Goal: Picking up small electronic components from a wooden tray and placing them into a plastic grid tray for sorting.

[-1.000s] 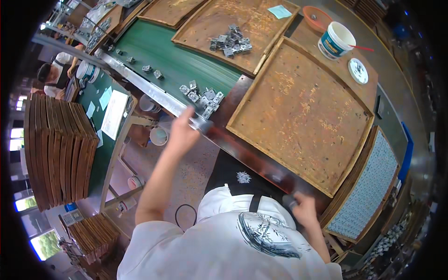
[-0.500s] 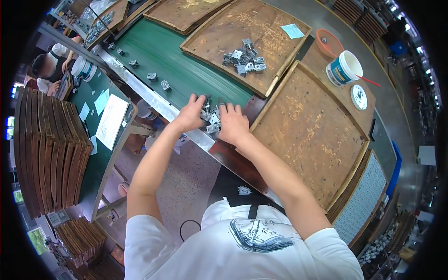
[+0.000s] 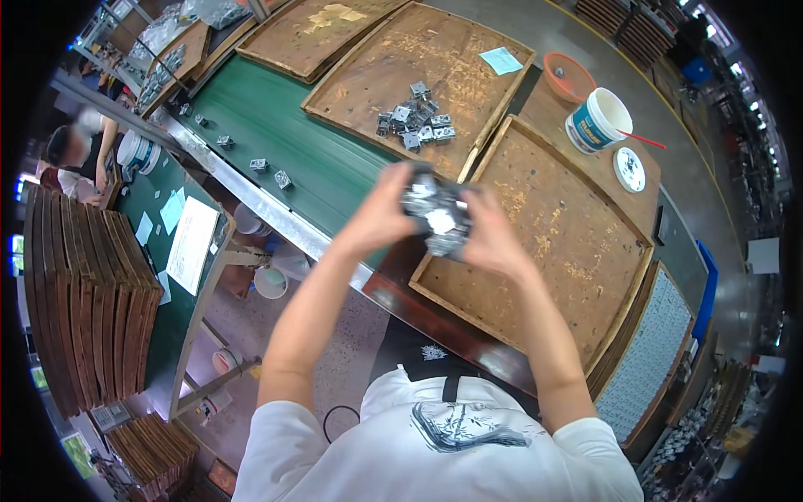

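Between my two hands a cluster of small silvery metal parts is squeezed and held up, slightly blurred. My left hand presses the cluster from the left, and my right hand closes on it from the right. Below them lie the end of the green conveyor belt and the near corner of a wooden tray. A pile of similar metal parts rests on a second wooden tray farther off. Several single metal parts sit spaced out along the belt's left side.
At right stand a white bucket with a red stick, an orange basin and a round white lid. Stacked wooden trays rise at left beside a paper sheet. Another person works at far left.
Both hands have lifted the gathered metal parts off the belt's end and carried them right, toward the near wooden tray. The single parts on the belt have shifted slightly in view.
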A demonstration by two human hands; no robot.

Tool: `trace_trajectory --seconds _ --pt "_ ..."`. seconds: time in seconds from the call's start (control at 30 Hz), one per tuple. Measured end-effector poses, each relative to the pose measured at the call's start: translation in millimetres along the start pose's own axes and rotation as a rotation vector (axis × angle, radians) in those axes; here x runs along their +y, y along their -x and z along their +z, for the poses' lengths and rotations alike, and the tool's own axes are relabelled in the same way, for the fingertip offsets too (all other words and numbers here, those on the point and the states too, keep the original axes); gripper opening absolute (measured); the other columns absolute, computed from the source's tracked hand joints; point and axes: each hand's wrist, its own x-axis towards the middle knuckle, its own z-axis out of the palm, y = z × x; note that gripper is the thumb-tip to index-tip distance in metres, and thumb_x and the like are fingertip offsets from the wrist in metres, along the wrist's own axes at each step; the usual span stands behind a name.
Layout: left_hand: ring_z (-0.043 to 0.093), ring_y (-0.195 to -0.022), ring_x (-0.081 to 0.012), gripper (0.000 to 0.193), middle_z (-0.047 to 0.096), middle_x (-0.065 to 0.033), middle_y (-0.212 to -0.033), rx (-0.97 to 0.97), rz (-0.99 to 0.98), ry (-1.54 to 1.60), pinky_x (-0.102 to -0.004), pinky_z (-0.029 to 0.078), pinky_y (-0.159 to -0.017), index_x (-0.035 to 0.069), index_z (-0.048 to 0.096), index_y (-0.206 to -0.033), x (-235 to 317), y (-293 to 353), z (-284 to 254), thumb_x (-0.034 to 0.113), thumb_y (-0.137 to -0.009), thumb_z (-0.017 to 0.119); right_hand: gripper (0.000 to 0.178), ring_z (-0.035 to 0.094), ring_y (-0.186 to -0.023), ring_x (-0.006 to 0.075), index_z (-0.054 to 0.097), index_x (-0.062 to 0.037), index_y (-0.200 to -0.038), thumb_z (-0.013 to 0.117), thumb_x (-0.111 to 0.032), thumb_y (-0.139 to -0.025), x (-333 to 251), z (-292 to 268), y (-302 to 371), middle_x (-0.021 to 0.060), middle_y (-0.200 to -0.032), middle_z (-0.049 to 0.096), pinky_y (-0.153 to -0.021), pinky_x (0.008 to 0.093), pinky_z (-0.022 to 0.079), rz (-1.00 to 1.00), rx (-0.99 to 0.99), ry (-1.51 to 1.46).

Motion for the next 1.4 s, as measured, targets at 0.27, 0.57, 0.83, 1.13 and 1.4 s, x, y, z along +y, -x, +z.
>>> trace_trajectory --seconds 0.27,0.57,0.83,1.13,1.4 --pt "0.053 -0.106 -0.0481 0.065 0.04 -0.0263 -0.123 -0.288 0.109 0.194 -0.0475 0.046 -0.094 0.008 0.045 -0.13 40.5 -67.3 223.1 0.01 -0.07 0.071 0.072 0.056 -0.103 0.0309 0.054 -0.0016 -0.128 0.081 -0.012 -0.062 90.0 -107.8 137.0 0.0145 -0.113 0.052 -0.091 0.0371 0.046 0.385 0.382 0.199" --pt "0.061 -0.09 -0.0335 0.034 0.056 -0.015 -0.102 -0.02 0.26 0.031 -0.0435 0.05 -0.073 0.007 0.058 -0.103 71.3 -38.3 200.3 0.011 -0.073 0.074 0.081 0.045 -0.125 0.0281 0.039 -0.0052 -0.141 0.074 -0.015 -0.068 61.7 -108.0 145.4 0.0137 -0.134 0.046 -0.1 0.0413 0.042 0.376 0.368 -0.308" --pt "0.056 -0.08 -0.0319 0.013 0.058 -0.0084 -0.079 0.073 0.342 -0.043 -0.0414 0.046 -0.07 0.006 0.062 -0.082 79.2 -13.1 166.8 0.008 -0.073 0.07 0.11 0.039 -0.133 0.0241 0.014 -0.0118 -0.155 0.072 -0.018 -0.062 23.6 -63.0 135.6 0.009 -0.143 0.037 -0.104 0.0417 0.041 0.259 0.212 -1.208" --pt "0.052 -0.072 -0.0277 0.021 0.052 -0.0076 -0.073 0.069 0.68 -0.257 -0.0389 0.039 -0.064 0.007 0.055 -0.073 94.5 4.4 161.1 0.009 -0.055 0.066 0.1 0.045 -0.129 0.0257 0.013 -0.0114 -0.155 0.065 -0.006 -0.069 10.6 -38.3 162.8 0.0122 -0.14 0.043 -0.1 0.0378 0.044 0.228 0.242 -0.916" --pt "0.053 -0.073 -0.0274 0.021 0.054 -0.0075 -0.075 0.107 0.73 -0.227 -0.0382 0.04 -0.065 0.006 0.054 -0.071 100.8 34.1 158.3 0.008 -0.053 0.065 0.101 0.037 -0.139 0.029 0.011 -0.011 -0.155 0.059 0.005 -0.069 13.2 -41.6 174.1 0.0188 -0.151 0.036 -0.112 0.0374 0.03 0.385 0.079 -0.189"
